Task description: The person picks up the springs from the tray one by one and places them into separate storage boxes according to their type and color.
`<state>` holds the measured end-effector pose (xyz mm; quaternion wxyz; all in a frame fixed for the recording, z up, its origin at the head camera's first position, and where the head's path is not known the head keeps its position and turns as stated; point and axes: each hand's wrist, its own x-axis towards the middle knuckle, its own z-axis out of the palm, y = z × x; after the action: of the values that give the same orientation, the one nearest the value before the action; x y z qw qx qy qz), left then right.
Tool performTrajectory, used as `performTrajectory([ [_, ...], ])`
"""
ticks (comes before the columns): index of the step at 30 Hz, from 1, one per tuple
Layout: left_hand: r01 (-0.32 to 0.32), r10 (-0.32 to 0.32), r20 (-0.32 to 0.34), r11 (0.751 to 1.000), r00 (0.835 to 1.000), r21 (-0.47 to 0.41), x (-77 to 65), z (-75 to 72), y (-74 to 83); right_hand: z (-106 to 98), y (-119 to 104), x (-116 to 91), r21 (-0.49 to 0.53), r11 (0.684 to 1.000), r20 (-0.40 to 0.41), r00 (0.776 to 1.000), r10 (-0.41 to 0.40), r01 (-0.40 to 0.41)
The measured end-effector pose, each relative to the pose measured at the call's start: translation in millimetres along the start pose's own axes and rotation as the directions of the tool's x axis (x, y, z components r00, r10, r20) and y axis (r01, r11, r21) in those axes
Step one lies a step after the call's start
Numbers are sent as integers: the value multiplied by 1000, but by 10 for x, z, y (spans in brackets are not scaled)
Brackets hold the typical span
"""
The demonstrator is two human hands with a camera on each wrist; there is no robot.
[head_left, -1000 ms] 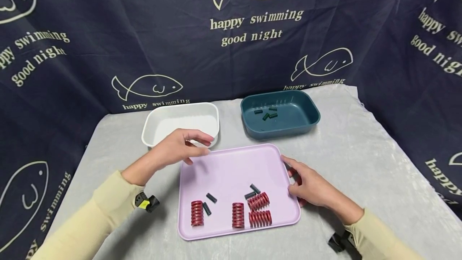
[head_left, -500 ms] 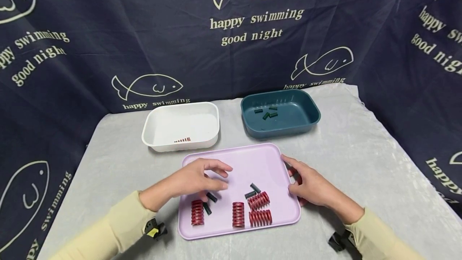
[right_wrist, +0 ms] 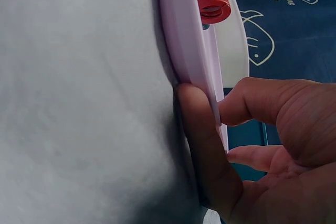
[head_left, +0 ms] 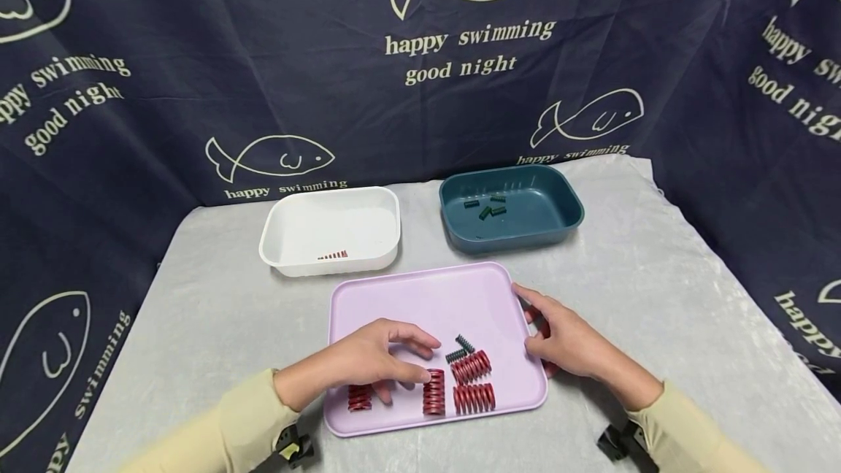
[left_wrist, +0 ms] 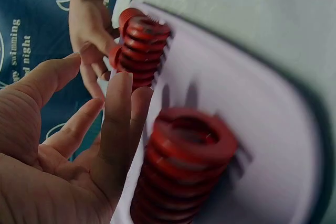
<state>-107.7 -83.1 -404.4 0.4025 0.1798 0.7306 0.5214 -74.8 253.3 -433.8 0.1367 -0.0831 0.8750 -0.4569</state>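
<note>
My left hand [head_left: 371, 356] hovers over the lilac tray [head_left: 420, 298], fingers loosely bent and apart, with nothing between them. Its thumb tip is right at the top end of an upright-lying red coil spring [head_left: 434, 394]. Under the hand, another red spring [head_left: 359, 400] is partly covered. Two more red springs, one tilted [head_left: 471, 366] and one level [head_left: 474, 398], lie to the right beside two small dark green springs [head_left: 460, 349]. At the tray's right edge, my right hand [head_left: 565, 334] pinches the rim; the right wrist view shows the thumb [right_wrist: 247, 106] inside and a finger underneath.
Behind the tray at left stands a white bin [head_left: 328, 225] with a red spring [head_left: 332, 255] inside. To its right is a dark teal bin [head_left: 512, 239] holding several small green springs [head_left: 486, 212]. A navy fish-print cloth [head_left: 460, 122] hangs behind the grey-covered table [head_left: 217, 298].
My left hand has moved from the white bin down and right over the tray to the middle red spring. The red spring in the bin came into view. My right hand stays on the rim.
</note>
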Motion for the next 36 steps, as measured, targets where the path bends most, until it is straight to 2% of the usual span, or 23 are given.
performTrajectory([
  [7,7,-7,17,1000,1000,-4,27,99,-62,-3,2,1,5,1000,5,1000,2,-2],
  [17,1,-3,26,999,1000,50,85,179,-67,-1,0,-1,12,1000,7,1000,2,-2],
  [30,17,-18,8,998,1000,61,63,164,-110,-5,12,7,7,1000,6,1000,1,-1],
  [36,28,-28,-4,1000,1000,14,51,164,-121,1,6,3,3,1000,3,1000,2,-2],
])
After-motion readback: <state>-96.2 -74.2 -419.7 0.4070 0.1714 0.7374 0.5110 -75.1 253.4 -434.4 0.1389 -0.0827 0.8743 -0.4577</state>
